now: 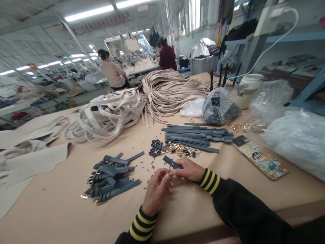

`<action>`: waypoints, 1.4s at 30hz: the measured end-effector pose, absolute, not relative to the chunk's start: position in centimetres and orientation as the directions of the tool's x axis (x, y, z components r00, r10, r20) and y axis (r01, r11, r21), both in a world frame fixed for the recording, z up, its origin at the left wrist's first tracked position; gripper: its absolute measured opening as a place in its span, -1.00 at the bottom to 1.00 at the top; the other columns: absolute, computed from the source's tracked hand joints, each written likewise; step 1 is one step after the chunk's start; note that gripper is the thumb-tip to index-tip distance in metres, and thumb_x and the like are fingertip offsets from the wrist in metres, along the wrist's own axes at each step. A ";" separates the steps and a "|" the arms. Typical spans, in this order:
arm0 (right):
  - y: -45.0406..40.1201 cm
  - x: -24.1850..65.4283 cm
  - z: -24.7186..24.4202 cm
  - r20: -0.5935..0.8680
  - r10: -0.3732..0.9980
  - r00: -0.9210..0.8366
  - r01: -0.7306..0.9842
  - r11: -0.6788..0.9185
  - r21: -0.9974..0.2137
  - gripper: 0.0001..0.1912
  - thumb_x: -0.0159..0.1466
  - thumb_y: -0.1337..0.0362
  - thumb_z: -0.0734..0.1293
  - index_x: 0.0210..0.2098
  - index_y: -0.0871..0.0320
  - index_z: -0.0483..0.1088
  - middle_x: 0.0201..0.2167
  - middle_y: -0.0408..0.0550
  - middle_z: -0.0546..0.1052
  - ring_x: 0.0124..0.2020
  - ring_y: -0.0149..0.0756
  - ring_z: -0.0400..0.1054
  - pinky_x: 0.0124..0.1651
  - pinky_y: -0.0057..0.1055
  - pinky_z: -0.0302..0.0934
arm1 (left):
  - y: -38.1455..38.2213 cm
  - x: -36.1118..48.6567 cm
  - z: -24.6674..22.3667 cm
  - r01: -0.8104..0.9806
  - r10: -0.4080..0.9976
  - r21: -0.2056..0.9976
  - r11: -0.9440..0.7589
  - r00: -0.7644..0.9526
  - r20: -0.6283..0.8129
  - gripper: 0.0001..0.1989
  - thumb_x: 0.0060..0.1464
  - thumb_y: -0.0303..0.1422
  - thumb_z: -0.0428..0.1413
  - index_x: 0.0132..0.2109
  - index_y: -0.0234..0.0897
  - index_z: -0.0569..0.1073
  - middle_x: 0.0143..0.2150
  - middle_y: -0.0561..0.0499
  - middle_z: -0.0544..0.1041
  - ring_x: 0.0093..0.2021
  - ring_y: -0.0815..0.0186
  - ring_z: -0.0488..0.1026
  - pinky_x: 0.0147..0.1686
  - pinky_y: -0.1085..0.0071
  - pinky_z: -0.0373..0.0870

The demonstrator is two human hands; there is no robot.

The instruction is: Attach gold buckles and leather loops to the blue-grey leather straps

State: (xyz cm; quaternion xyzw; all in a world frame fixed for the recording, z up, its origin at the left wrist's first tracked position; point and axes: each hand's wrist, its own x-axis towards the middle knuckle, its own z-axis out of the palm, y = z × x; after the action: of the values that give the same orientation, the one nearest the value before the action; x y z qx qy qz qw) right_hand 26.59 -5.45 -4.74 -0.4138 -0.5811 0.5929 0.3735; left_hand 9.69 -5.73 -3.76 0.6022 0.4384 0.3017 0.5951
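Observation:
My right hand (190,169) is closed on a short dark grey strap (170,161); the strap's free end, with a small slot in it, sticks out to the upper left. Close against its fingertips is my left hand (156,188), fingers curled in a pinch; whatever lies between them is too small and blurred to name. Beyond the hands lie gold buckles (180,149), dark loops (155,148) and a stack of flat dark straps (198,135). Left of my left hand, a pile of dark straps fitted with buckles (111,178) rests on the table (63,217).
Small dark bits (149,167) are scattered near the hands. A phone in a cartoon case (264,157) lies at right, beside plastic bags (297,135). Behind are a bag of dark pieces (218,106), beige strap bundles (167,88) and white webbing (109,112). Two people stand farther back.

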 end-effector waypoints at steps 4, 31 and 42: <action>-5.5 26.2 -4.6 -0.022 0.942 -0.336 0.106 0.014 -0.994 -0.87 0.14 0.28 0.22 -0.47 0.22 0.28 -0.66 -0.25 0.32 -0.72 -0.56 0.12 -0.67 -0.62 -0.01 | -5.3 9.8 -4.0 0.180 0.921 0.983 0.029 0.377 -0.096 -0.77 0.04 -0.23 -0.02 -0.26 -0.32 0.33 -0.45 0.03 0.42 -0.50 0.40 0.36 -0.54 0.49 0.35; -5.8 26.3 -4.3 -0.040 0.891 -0.453 -0.110 -0.100 -0.989 -0.86 0.20 0.27 0.17 -0.29 0.19 0.27 -0.52 -0.20 0.40 -0.74 -0.63 0.11 -0.68 -0.66 0.00 | -3.5 8.5 -0.4 0.029 0.968 0.996 0.083 0.235 -0.087 -0.84 -0.06 -0.32 0.13 -0.34 -0.35 0.40 -0.56 0.13 0.33 -0.61 0.56 0.25 -0.64 0.65 0.22; -5.9 26.5 -4.5 0.038 0.867 -0.497 -0.144 -0.039 -0.989 -0.84 0.20 0.26 0.20 -0.30 0.24 0.30 -0.53 -0.17 0.40 -0.73 -0.64 0.12 -0.67 -0.66 0.01 | -3.9 8.8 -0.7 -0.328 0.753 0.707 0.626 0.491 -0.439 -0.74 -0.26 -0.41 0.27 -0.42 -0.37 0.33 -0.58 0.14 0.29 -0.60 0.61 0.22 -0.68 0.78 0.18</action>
State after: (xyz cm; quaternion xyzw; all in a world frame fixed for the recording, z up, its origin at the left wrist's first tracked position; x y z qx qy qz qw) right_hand 26.48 -5.94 -4.52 -0.3155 -0.5730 0.6482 0.3898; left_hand 8.82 -3.93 -0.69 0.2787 0.3812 0.3305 0.8172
